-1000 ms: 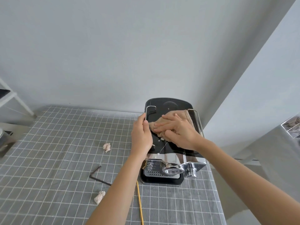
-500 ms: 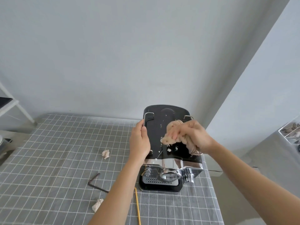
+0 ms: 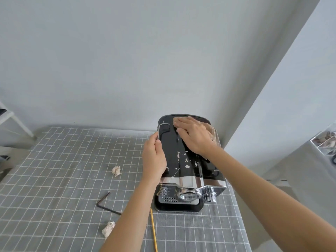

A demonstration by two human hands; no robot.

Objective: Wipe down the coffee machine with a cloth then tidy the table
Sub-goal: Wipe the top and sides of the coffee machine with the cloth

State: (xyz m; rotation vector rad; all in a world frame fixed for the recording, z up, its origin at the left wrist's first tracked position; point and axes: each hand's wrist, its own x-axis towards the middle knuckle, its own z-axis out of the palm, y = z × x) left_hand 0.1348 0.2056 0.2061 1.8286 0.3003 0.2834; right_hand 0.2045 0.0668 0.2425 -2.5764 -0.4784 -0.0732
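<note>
A black and chrome coffee machine stands at the table's far right, its glossy top speckled with white bits. My right hand lies flat on the back of that top and presses a beige cloth under its palm; only the cloth's right edge shows. My left hand grips the machine's left side beside a chrome rail, thumb on the top edge.
On the grey checked tablecloth lie two crumpled paper wads, a black hex key and a yellow stick. The wall stands right behind the machine. A grey covered surface is at the right.
My right hand has spread out flat and slid the cloth from the middle of the top to its back edge. The left hand has kept its hold on the machine's side.
</note>
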